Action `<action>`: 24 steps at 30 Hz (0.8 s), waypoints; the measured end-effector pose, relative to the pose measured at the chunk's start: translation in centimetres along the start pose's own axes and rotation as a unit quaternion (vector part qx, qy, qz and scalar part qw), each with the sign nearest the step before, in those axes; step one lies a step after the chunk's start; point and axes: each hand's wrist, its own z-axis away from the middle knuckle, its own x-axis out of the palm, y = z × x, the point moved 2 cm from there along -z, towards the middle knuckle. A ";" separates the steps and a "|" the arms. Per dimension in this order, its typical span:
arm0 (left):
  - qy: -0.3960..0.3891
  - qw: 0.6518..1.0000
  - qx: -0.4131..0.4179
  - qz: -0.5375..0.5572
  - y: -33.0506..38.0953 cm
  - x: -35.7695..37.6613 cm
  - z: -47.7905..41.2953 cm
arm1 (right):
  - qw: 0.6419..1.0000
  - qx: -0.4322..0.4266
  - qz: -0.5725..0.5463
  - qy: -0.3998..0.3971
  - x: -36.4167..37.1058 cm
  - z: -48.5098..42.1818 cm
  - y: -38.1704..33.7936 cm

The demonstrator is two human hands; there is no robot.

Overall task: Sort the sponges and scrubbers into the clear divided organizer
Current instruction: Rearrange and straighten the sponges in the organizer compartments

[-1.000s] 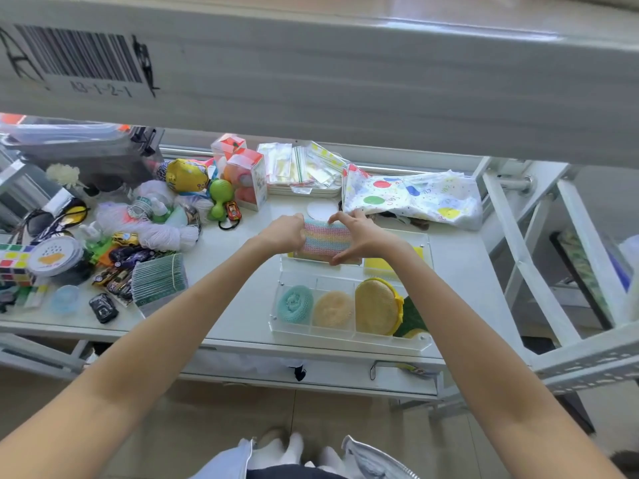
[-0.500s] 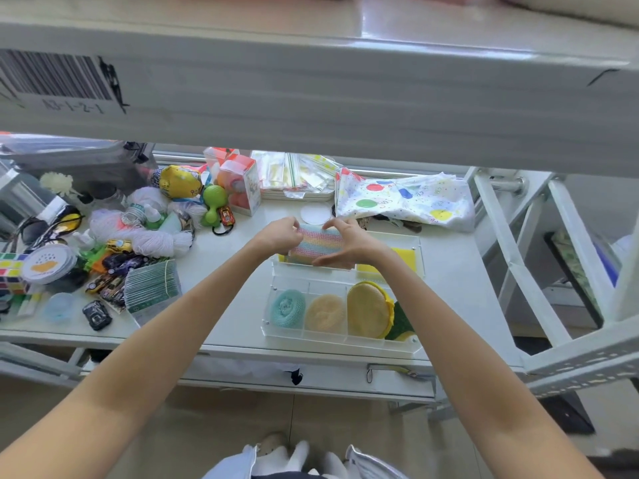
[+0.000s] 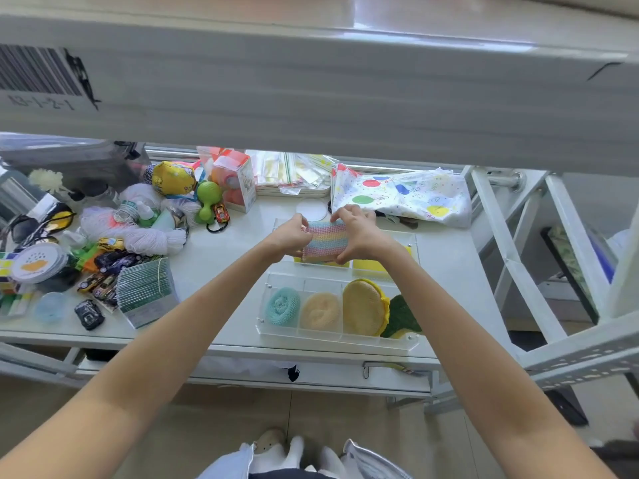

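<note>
Across the top of the view a grey shelf edge (image 3: 311,88) with a barcode label (image 3: 38,72) blocks the back. Below it the white worktop (image 3: 224,271) runs left to right. Clear divided organizer (image 3: 337,335) sits near the front edge, right of middle. Its front row, left to right: teal round scrubber (image 3: 281,305), peach round scrubber (image 3: 320,311), big tan round sponge with yellow rim (image 3: 363,305) standing on edge, green scrubber (image 3: 401,318) in the rightmost slot. Back row has yellow sponges (image 3: 371,266), partly hidden by the hands.

Both arms reach in from the front edge. Left hand (image 3: 288,236) and right hand (image 3: 358,233) are both clamped on a pastel striped knit sponge (image 3: 323,242), one at each side, fingers curled over its top edge. Sponge is over the organizer's back row; can't tell if it touches the bottom.

Dotted white cloth (image 3: 404,195) lies at the back right corner. Left half of the worktop is clutter: white yarn (image 3: 138,233), yellow ball (image 3: 173,178), green rattle (image 3: 207,198), red-white box (image 3: 235,183), stack of green cards (image 3: 145,288), toy cars (image 3: 103,271), round tin (image 3: 38,262). Small white disc (image 3: 311,209) lies just behind the hands.
</note>
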 end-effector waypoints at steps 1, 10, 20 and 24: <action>-0.007 1.000 0.001 0.010 0.2 0.4 -0.2 | 1.000 0.002 0.014 -0.008 -0.2 0.1 0.3; -0.017 0.999 0.011 0.033 0.2 1.6 -0.9 | 0.983 -0.002 0.183 0.018 0.9 0.4 1.3; -0.019 0.998 -0.004 0.055 -0.2 0.9 -1.0 | 0.972 -0.030 0.229 -0.039 0.1 -0.4 1.2; -0.034 0.997 0.012 0.074 0.9 1.0 -0.7 | 0.981 -0.028 0.189 -0.031 -1.0 0.2 2.4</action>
